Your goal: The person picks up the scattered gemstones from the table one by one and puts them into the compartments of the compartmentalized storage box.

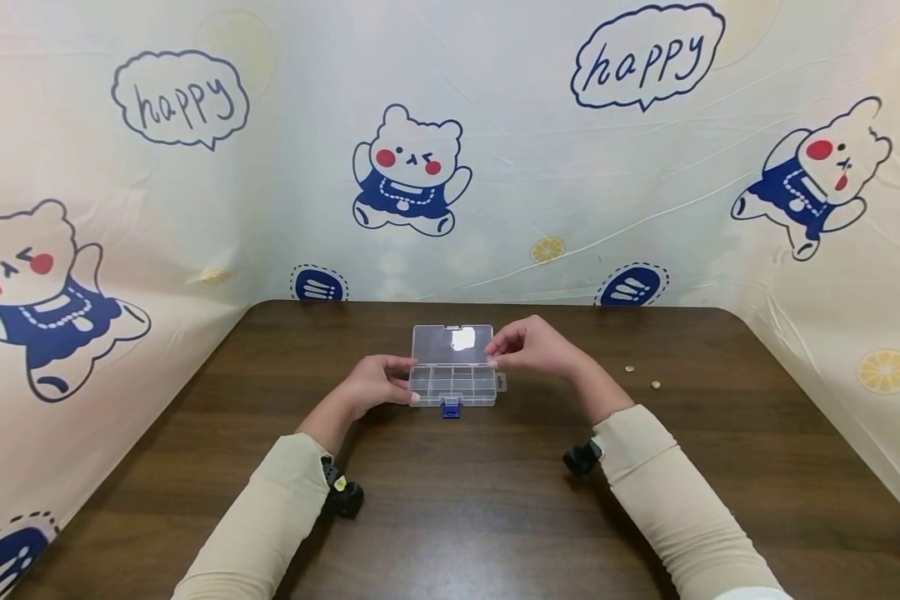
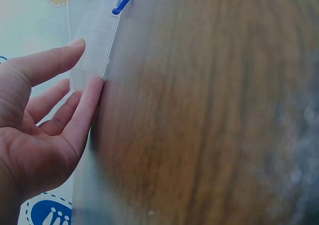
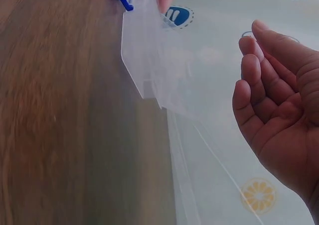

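Note:
A clear plastic compartment box (image 1: 452, 393) with a blue latch (image 1: 451, 410) stands on the table, its transparent lid (image 1: 435, 343) raised at the back. My left hand (image 1: 375, 385) holds the box's left end between thumb and fingers; the left wrist view shows the fingertips against the clear wall (image 2: 99, 48). By the lid's right edge is my right hand (image 1: 536, 346), its fingers loosely bent. In the right wrist view this hand (image 3: 284, 85) appears apart from the box (image 3: 139, 51), with thumb and forefinger tips close together and no object visible between them.
Two small pale tan pieces, a farther one (image 1: 629, 368) and a nearer one (image 1: 656, 385), lie right of the box on the dark wooden table (image 1: 450, 508). A printed cloth (image 1: 495, 183) hangs behind the table and along both sides.

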A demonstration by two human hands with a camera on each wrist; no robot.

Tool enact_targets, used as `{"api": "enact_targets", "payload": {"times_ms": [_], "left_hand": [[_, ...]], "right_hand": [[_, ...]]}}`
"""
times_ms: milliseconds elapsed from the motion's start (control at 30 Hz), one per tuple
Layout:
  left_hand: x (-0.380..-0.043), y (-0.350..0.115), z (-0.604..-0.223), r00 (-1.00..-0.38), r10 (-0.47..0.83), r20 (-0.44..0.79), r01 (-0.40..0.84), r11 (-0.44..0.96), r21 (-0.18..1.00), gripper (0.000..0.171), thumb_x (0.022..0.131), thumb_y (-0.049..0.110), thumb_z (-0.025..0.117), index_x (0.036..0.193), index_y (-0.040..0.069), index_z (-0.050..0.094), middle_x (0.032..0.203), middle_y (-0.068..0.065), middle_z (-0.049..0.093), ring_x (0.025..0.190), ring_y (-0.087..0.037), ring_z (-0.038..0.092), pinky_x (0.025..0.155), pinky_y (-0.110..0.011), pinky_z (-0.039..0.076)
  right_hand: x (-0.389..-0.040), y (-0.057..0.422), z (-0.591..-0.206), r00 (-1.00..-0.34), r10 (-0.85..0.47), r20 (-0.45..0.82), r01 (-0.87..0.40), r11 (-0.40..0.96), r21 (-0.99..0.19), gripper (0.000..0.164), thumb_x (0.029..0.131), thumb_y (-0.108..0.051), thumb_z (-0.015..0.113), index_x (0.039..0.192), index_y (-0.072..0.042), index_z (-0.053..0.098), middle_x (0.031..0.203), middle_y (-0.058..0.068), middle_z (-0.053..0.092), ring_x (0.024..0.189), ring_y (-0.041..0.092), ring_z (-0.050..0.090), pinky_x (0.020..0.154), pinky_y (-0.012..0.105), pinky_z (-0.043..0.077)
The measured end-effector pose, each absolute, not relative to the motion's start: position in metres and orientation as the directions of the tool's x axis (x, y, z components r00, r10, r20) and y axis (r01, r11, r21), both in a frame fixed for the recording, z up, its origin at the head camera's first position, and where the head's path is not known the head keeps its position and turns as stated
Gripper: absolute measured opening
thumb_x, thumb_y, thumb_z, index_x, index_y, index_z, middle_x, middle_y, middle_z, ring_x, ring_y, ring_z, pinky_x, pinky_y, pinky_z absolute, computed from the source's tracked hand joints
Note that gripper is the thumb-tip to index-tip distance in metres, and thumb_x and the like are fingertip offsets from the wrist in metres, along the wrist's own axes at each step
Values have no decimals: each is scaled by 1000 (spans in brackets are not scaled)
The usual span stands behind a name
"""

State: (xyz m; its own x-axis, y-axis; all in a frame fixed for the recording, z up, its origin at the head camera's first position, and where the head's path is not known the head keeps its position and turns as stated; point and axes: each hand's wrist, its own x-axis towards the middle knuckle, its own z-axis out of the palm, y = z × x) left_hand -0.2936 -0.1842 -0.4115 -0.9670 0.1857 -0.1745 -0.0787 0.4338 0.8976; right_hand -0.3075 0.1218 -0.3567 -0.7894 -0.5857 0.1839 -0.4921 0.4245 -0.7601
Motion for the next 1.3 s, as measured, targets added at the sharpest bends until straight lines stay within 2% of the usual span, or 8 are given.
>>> {"api": "enact_targets", "payload": {"times_ms": [233, 567, 1000, 1300], "left_hand": [[-293, -185, -412, -968, 187, -167, -73, 430, 900, 66, 70, 0, 86, 131, 6, 61, 120, -16, 62, 97, -25, 65, 80, -34, 57], [-292, -184, -411, -968, 184, -169, -78, 420, 904, 66, 70, -2, 85, 131, 5, 61, 120, -16, 62, 95, -25, 65, 79, -34, 57], [-293, -185, -412, -966, 197, -168, -69, 429, 901, 65, 71, 2, 86, 131, 6, 61, 123, -16, 62, 97, -26, 65, 81, -35, 57], [-293, -187, -413, -964, 211, -160, -59, 419, 906, 65, 71, 1, 85, 131, 6, 60, 126, -16, 60, 100, -26, 65, 81, -35, 57]], "right_hand": [[-311, 109, -362, -798, -575, 180, -465, 398, -791, 10, 82, -9, 79, 92, -9, 77, 79, 2, 69, 71, 19, 57, 63, 29, 50], [-320, 90, -371, -806, -566, 172, -448, 396, -801, 19, 83, -11, 78, 98, 1, 75, 80, 2, 70, 73, 18, 58, 67, 28, 53], [-324, 68, -376, -835, -542, 96, -367, 417, -832, 23, 84, -16, 78, 103, -3, 74, 87, 3, 69, 82, 23, 60, 76, 30, 55], [-331, 56, -381, -830, -549, 99, -373, 415, -830, 19, 82, -14, 79, 98, -3, 75, 84, 3, 70, 78, 20, 60, 74, 28, 54]]}}
